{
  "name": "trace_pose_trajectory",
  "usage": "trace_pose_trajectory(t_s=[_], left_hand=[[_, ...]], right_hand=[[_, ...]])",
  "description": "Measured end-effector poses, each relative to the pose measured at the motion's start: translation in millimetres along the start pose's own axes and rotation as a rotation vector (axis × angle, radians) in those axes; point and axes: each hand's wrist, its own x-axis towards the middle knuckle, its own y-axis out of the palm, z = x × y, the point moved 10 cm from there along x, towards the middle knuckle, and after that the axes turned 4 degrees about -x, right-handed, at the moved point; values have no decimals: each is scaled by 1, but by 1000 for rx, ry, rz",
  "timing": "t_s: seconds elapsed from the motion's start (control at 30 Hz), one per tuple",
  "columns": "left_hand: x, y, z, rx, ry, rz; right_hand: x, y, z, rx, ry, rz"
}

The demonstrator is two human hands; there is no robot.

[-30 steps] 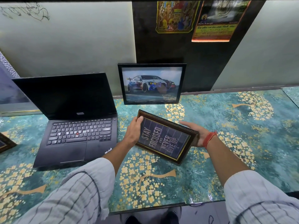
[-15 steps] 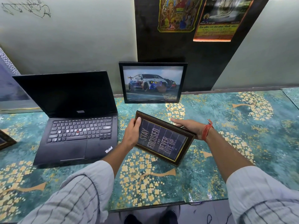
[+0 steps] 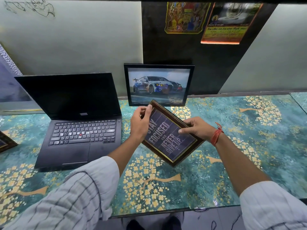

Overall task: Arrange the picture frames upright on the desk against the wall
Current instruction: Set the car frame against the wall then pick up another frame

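Observation:
I hold a brown ornate frame (image 3: 171, 141) with the words "Stay focused and never give up" tilted in the air above the desk. My left hand (image 3: 140, 125) grips its upper left edge, thumb on the top corner. My right hand (image 3: 196, 129), with a red thread at the wrist, grips its right edge, thumb across the glass. A black frame with a car picture (image 3: 158, 84) stands upright against the wall just behind. Another brown frame (image 3: 5, 143) lies at the far left edge, mostly cut off.
An open black laptop (image 3: 78, 123) sits left of the held frame. The desk (image 3: 249, 138) has a teal and gold floral top that runs right along the wall. Two posters (image 3: 184, 17) hang on the dark wall panel above.
Both hands have lifted the quote frame higher and toward the wall. My left hand slid up to its top corner and my right thumb came over the glass.

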Motion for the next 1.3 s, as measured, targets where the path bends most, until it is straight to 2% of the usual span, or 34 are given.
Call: trace_pose_trajectory(t_s=[0.07, 0.1, 0.17, 0.2, 0.27, 0.33, 0.43, 0.57, 0.67, 0.8, 1.07, 1.2, 1.3], left_hand=[[2, -16, -17, 137, 101, -175], [3, -27, -15, 169, 94, -271], [6, -45, 10, 85, -90, -386], [5, -46, 31, -40, -247, -363], [-5, -21, 71, -307, -583, -124], [-28, 5, 83, -400, -739, 112], [-41, 31, 77, -498, -686, 227], [-32, 47, 38, -591, -487, 229], [-20, 35, 29, -448, -383, 140], [-14, 27, 34, -261, -323, 84], [-10, 16, 43, -260, -272, -8], [-12, 21, 33, -288, -190, 26], [-11, 24, 31, -269, -150, 54]], right_hand=[[-3, -8, -8, 87, -12, -72], [-5, -11, -12, 142, -16, -105], [-9, -16, -20, 266, -19, -146], [-11, -16, -24, 335, -21, -153], [-13, -17, -29, 471, -37, -165], [-14, -17, -33, 584, -57, -191], [-11, -10, -36, 712, -81, -192], [-6, 0, -43, 743, -90, -210], [-8, 11, -49, 761, -30, -181], [-15, 31, -45, 925, 64, -61], [-13, 57, -40, 1110, 283, 79], [-6, 63, -42, 929, 345, 64], [-1, 64, -60, 912, 446, 46]])
